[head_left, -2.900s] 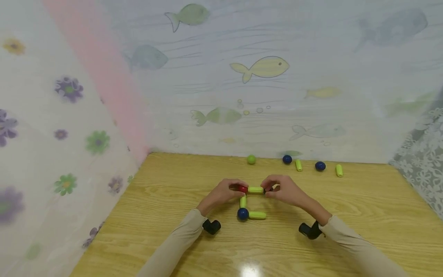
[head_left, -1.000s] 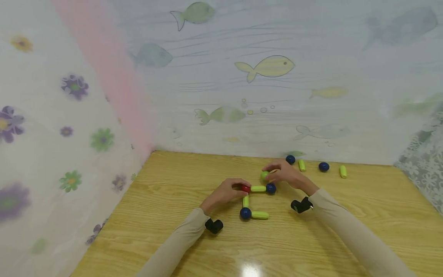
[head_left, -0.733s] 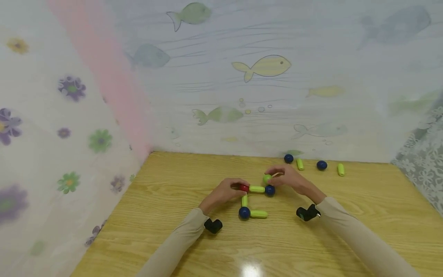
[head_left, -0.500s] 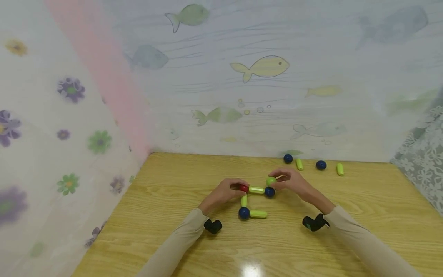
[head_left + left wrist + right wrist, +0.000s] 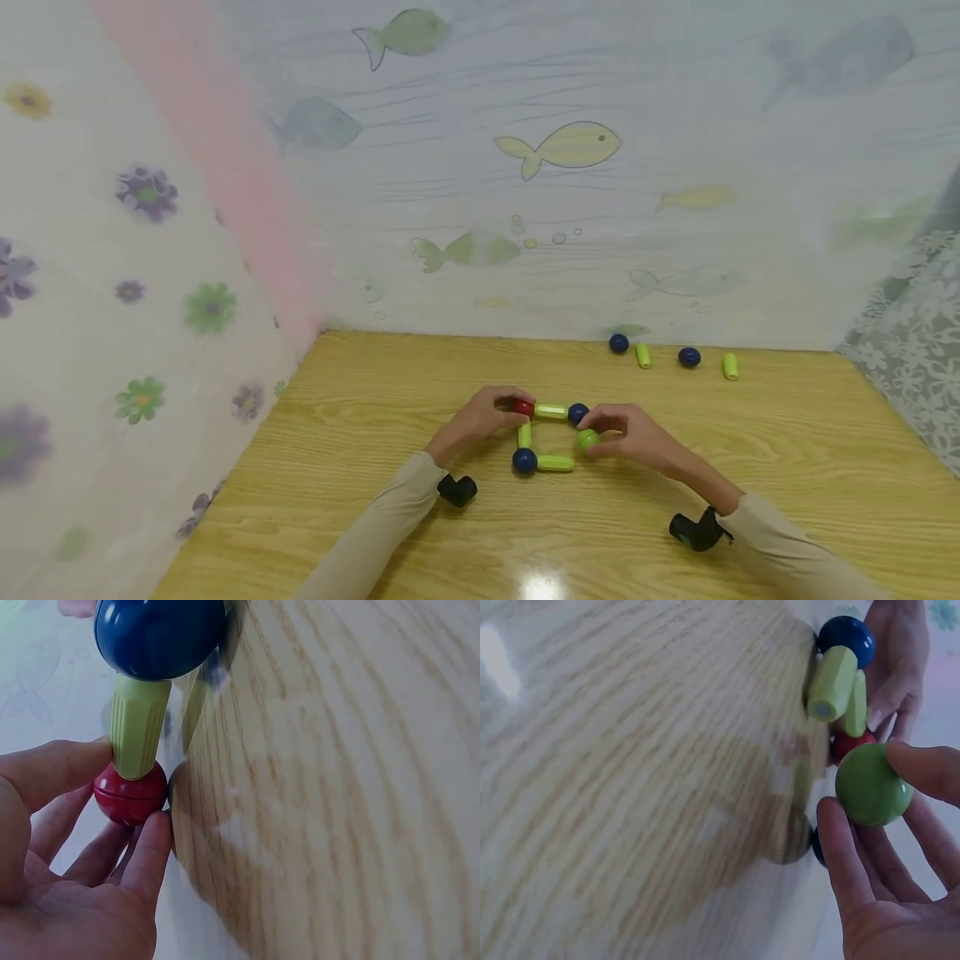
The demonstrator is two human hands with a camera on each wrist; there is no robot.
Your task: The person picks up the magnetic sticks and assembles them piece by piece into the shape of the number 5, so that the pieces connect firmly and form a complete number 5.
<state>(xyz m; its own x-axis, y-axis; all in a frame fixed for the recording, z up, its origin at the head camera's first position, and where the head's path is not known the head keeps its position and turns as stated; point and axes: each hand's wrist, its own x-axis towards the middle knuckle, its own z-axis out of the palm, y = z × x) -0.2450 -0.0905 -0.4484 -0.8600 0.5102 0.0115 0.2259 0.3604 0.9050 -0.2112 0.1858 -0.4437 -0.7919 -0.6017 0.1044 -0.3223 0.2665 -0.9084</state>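
My left hand (image 5: 483, 417) pinches a red ball (image 5: 130, 795) at the back left corner of a joined shape of balls and rods. From it a yellow-green rod (image 5: 551, 412) runs right to a blue ball (image 5: 577, 413). Another rod (image 5: 525, 434) leads toward me to a second blue ball (image 5: 524, 461), where a further rod (image 5: 556, 463) points right with its far end free. My right hand (image 5: 630, 433) holds a green ball (image 5: 874, 785) between thumb and fingers, at the shape's right side, near that free end and just in front of the back blue ball.
Along the table's back edge lie a blue ball (image 5: 618, 343), a yellow-green rod (image 5: 643, 356), another blue ball (image 5: 689, 357) and another rod (image 5: 731, 367). The wooden table (image 5: 360, 517) meets a fish-patterned wall (image 5: 450, 192) behind it.
My right hand let go of the back blue ball, took the green ball from the back of the table, and brought it toward me past that blue ball. My left hand stays on the red ball.
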